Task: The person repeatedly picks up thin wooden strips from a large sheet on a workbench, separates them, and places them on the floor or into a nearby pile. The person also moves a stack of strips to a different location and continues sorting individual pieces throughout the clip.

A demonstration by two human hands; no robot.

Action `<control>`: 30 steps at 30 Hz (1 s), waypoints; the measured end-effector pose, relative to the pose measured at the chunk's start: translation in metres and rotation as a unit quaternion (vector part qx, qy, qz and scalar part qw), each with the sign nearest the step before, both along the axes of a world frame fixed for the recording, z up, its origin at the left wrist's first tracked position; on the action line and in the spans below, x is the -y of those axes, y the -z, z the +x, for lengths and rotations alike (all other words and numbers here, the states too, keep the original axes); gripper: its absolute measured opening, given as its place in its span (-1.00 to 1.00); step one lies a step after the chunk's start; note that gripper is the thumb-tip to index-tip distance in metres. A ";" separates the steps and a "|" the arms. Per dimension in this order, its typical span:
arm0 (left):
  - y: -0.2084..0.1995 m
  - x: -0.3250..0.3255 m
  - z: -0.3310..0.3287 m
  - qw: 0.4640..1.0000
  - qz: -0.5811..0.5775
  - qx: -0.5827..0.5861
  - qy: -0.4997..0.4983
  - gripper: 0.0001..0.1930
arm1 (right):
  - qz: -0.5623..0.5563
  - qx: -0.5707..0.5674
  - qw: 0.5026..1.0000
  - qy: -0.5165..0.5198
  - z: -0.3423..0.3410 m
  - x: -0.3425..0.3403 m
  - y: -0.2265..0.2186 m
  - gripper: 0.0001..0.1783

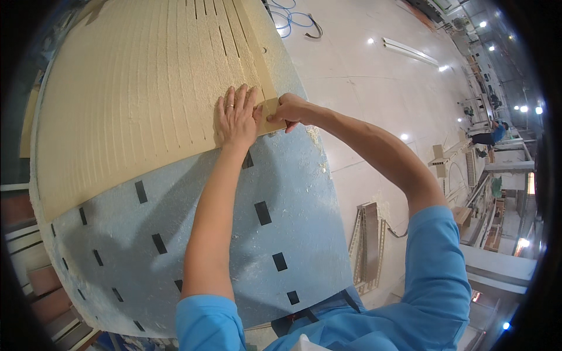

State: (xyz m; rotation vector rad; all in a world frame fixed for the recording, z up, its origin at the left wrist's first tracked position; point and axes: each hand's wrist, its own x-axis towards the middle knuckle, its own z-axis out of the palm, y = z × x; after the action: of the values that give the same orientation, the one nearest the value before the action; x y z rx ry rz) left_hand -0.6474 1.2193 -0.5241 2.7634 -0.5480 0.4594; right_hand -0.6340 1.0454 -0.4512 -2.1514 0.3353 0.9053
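Note:
A large tan board, cut by long parallel grooves and dusted with sawdust, lies on a blue-grey worktable. My left hand rests flat on its near right part, fingers stretched out, a ring on one of them. At the near right corner, my right hand is closed round the end of the board's plain edge strip, thumb on top. The fingers under the strip are partly hidden. Several dark slits pass through the board near this strip.
Dark rectangular slots dot the worktable. On the floor to the right lie perforated strips, a long white profile and a blue hose. Farther right, a person in blue is among benches. Stacked panels stand left of the table.

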 end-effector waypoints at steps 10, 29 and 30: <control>-0.013 -0.021 0.002 0.971 -0.223 -0.080 -0.039 -0.55 | -0.045 0.063 0.997 -0.021 0.035 -0.036 -0.078 -0.58; -0.035 0.027 -0.112 0.812 -0.522 -0.252 -0.069 -0.58 | 0.404 -0.068 0.900 0.149 -0.355 0.048 -0.018 -0.40; -0.036 0.042 -0.137 0.784 -0.545 -0.277 -0.108 -0.58 | 0.416 -0.108 0.892 0.140 -0.380 0.042 -0.020 -0.41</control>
State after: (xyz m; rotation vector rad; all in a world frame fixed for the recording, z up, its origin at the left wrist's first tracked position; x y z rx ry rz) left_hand -0.7840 1.1773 -0.4882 1.6621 0.1827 -0.0481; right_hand -1.0145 1.0038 -0.4315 -1.1826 0.2847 0.9018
